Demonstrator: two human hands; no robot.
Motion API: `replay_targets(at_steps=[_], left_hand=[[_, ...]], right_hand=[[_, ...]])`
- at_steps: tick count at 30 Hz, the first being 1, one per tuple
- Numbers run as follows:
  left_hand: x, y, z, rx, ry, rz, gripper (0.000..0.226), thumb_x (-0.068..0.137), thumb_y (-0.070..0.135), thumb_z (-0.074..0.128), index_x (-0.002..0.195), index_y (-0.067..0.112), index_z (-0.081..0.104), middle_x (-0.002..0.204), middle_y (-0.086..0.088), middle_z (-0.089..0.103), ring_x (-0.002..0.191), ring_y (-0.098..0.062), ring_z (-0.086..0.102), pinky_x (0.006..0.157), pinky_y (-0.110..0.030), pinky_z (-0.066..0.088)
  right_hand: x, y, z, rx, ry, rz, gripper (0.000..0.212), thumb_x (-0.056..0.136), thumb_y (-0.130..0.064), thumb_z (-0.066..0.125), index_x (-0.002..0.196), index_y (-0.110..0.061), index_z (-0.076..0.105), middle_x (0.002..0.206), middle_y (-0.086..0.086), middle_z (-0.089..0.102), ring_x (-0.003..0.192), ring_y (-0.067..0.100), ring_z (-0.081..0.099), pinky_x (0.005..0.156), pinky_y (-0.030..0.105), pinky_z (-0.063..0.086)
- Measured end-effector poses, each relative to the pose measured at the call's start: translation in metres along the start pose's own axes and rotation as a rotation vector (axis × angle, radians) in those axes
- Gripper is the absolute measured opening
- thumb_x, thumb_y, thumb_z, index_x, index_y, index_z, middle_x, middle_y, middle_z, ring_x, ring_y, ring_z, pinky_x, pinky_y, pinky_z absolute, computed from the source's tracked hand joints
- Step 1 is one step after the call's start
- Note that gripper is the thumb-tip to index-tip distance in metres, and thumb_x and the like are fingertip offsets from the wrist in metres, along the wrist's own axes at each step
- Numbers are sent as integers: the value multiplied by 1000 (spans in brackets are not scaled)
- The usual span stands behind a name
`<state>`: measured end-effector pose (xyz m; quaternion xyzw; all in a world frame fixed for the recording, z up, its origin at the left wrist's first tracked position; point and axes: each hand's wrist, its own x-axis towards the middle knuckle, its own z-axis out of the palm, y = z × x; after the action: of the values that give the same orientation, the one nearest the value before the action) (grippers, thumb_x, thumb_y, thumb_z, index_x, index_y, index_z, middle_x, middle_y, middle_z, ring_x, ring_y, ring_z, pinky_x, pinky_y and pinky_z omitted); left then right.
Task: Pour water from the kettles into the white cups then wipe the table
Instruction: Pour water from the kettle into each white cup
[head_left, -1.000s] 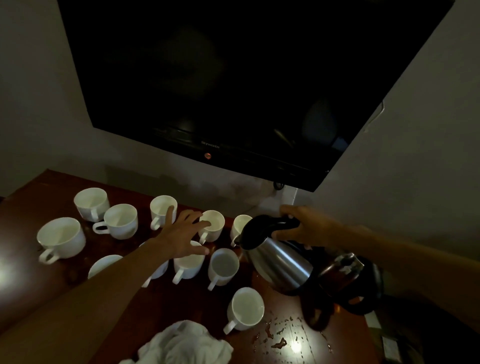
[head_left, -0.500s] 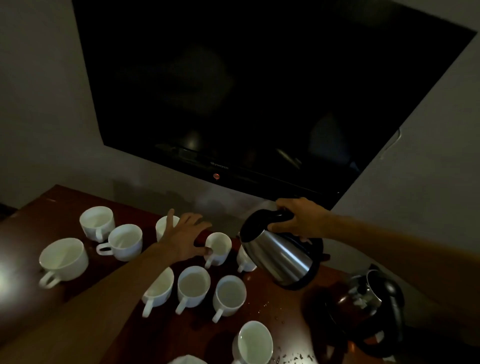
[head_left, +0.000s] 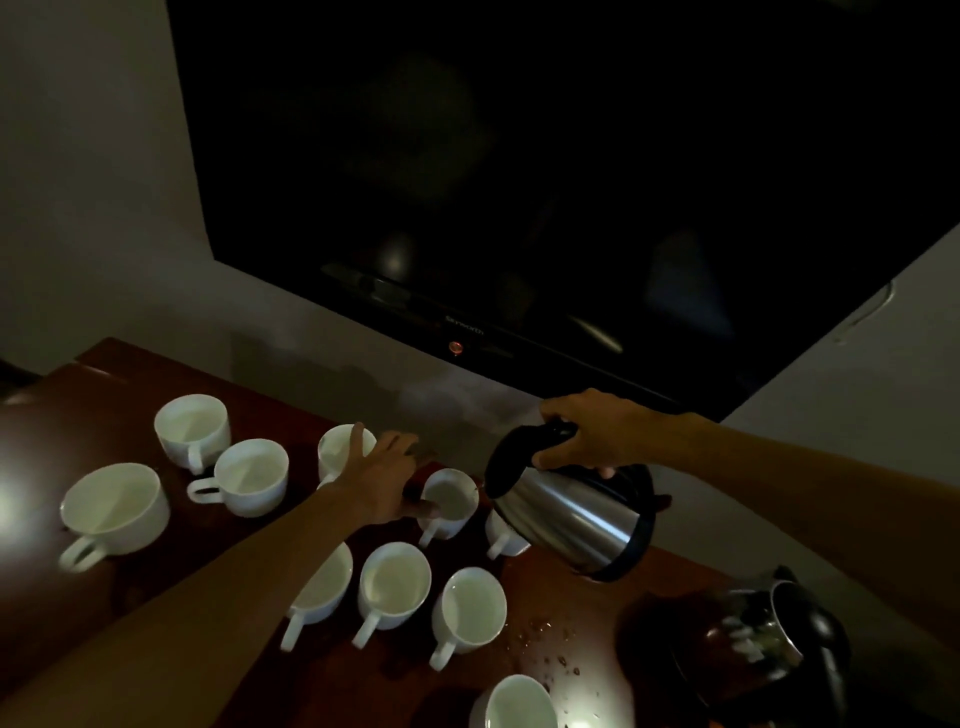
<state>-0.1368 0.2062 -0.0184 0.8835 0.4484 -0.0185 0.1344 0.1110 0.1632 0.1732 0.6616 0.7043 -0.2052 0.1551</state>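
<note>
My right hand (head_left: 597, 434) grips the black handle of a steel kettle (head_left: 571, 519), which is lifted and tilted with its spout over a white cup (head_left: 451, 499) in the back row. My left hand (head_left: 382, 480) lies with straight fingers beside that cup, the thumb touching its rim. Several more white cups stand on the dark wooden table (head_left: 62, 613), among them one at the far left (head_left: 111, 509) and one at the front (head_left: 519, 704). A second kettle (head_left: 763, 634) stands at the right.
A black TV (head_left: 519, 182) hangs on the wall right above the table's back edge. Water drops (head_left: 550, 644) lie on the table between the front cup and the second kettle. Another cup (head_left: 501, 535) sits partly under the lifted kettle.
My right hand has lifted the kettle up and left, tilting its spout over the back-row cup. My left hand moved back to that cup. The view tilted up; the white cloth left the frame.
</note>
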Motion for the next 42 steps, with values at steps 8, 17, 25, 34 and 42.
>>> replay_targets(at_steps=[8, 17, 25, 34, 42], left_hand=[[4, -18, 8, 46, -16, 28, 85, 83, 80, 46, 153, 38, 23, 162, -4, 16, 151, -28, 7, 114, -68, -3], [8, -31, 18, 68, -78, 23, 106, 68, 98, 19, 156, 40, 7, 165, -6, 5, 151, -33, -3, 111, -70, -8], [2, -27, 19, 42, -94, 2, 91, 82, 85, 33, 156, 41, 5, 165, -2, 0, 152, -32, -6, 113, -68, -8], [0, -23, 15, 43, -159, -21, 84, 89, 76, 38, 156, 39, 5, 166, 0, -8, 152, -32, -10, 113, -67, -9], [-5, -18, 14, 42, -184, -44, 85, 90, 76, 37, 157, 37, 0, 166, 0, -12, 152, -30, -12, 114, -69, -10]], right_hand=[[15, -10, -6, -48, -45, -18, 32, 91, -47, 70, 109, -27, 54, 82, 2, 72, 59, 16, 70, 59, 30, 58], [29, -19, -5, -215, -51, -49, 47, 91, -53, 67, 125, -24, 54, 97, 5, 73, 64, 15, 73, 60, 28, 60], [37, -28, -3, -251, -69, -69, 39, 92, -52, 66, 117, -24, 56, 92, 6, 74, 67, 16, 74, 64, 31, 61], [43, -39, -3, -317, -103, -130, 29, 92, -50, 67, 106, -29, 52, 87, 4, 74, 66, 18, 74, 59, 30, 59], [50, -45, -6, -382, -111, -172, 26, 93, -50, 65, 101, -30, 50, 84, 5, 74, 65, 17, 73, 62, 31, 58]])
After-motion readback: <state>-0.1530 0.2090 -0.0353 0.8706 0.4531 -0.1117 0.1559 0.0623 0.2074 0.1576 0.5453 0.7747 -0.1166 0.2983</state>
